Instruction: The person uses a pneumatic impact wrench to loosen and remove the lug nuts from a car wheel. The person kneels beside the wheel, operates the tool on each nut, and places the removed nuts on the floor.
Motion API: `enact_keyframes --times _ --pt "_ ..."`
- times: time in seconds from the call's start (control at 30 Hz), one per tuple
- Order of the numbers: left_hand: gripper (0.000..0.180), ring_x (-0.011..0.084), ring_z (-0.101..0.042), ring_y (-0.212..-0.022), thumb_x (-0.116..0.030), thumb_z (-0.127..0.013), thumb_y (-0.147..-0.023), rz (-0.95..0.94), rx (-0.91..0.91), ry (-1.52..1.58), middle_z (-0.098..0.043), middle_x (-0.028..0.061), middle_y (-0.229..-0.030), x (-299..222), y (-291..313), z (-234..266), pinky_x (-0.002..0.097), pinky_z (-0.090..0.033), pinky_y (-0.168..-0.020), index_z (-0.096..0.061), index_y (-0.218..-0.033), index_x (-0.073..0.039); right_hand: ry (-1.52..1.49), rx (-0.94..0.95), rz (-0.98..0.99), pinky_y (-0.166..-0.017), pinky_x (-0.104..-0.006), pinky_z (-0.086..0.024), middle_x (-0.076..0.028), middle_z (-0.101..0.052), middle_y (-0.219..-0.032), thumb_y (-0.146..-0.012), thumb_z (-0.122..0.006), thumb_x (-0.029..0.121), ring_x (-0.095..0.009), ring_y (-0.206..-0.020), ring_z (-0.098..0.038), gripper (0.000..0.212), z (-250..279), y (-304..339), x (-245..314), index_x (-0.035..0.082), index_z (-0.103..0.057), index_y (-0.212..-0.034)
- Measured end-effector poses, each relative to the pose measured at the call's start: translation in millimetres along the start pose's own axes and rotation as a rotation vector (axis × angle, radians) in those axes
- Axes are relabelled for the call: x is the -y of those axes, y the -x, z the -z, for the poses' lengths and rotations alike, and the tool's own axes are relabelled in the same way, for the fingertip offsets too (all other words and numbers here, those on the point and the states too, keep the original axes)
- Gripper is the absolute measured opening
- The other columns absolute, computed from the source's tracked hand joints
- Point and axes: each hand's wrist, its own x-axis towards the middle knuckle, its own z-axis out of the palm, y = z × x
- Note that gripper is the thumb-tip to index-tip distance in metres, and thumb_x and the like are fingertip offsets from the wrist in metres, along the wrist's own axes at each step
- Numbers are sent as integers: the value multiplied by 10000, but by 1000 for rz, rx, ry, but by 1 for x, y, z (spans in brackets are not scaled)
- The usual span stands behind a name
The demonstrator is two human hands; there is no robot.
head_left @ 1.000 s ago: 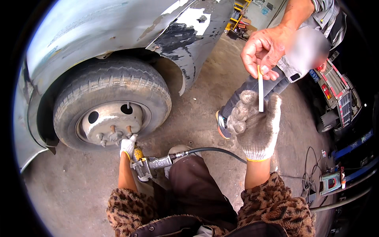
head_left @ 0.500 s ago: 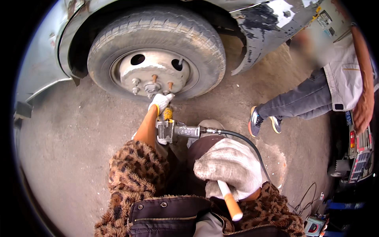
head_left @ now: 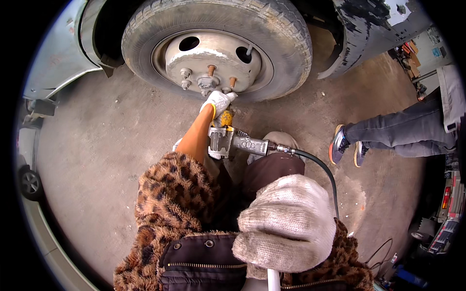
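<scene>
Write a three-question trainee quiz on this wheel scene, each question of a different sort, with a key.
1. True or false: the left hand in its white work glove reaches toward the grey steel wheel hub with rusty studs.
2. What does the right hand in the knitted white glove grip? A) a thin white stick B) a red hammer C) a tyre lever
3. Fill in: a black ____ runs from the rear of the silver metal impact wrench.

Key: 1 true; 2 A; 3 hose.
</scene>
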Motion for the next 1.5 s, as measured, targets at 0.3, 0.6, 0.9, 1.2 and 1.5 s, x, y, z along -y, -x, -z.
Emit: enact_keyframes --times 0.3,0.6,0.9,1.2,1.5 --pt "379 286 -682 -585 -339 -737 -919 98 -47 54 -641 125 -723 5 9 15 420 -571 -561 -642 -884 26 -98 73 -262 -688 -399 -534 -115 -670 -933 -810 -791 351 -263 -768 -652 572 5 46 -67 52 -641 -1274" --pt "380 235 -673 -606 -320 -727 -936 152 -37 -38 -628 108 -711 -13 18 6 393 -577 -569 -613 -873 37 956 682 -628 -769 -416 -491 -79 -683 -855 -928 -568 194 -230 -824 -668 428 -87 166 -178 6 -608 -1311" --pt "654 179 -641 -708 -481 -720 -933 -129 46 -363 -677 140 -866 18 2 30 361 -563 -689 -609 -1121 136 848 790 -648 -739 -428 -513 -93 -683 -900 -779 -761 226 -266 -828 -691 599 -86 169 -204 59 -598 -1331" --pt "693 235 -634 -759 -570 -679 -925 23 37 -25 -700 160 -851 -3 23 38 404 -522 -770 -687 -1056 110 845 816 -885 -781 -429 -531 -96 -694 -942 -663 -857 253 -275 -860 -702 716 -113 141 -184 91 -595 -1309" --pt "426 247 -671 -706 -378 -720 -900 50 96 233 -728 120 -857 7 16 41 427 -526 -689 -715 -1026 29 1043 868 -871 -778 -426 -507 -101 -709 -898 -663 -749 173 -274 -864 -700 323 -136 137 -190 88 -676 -966"
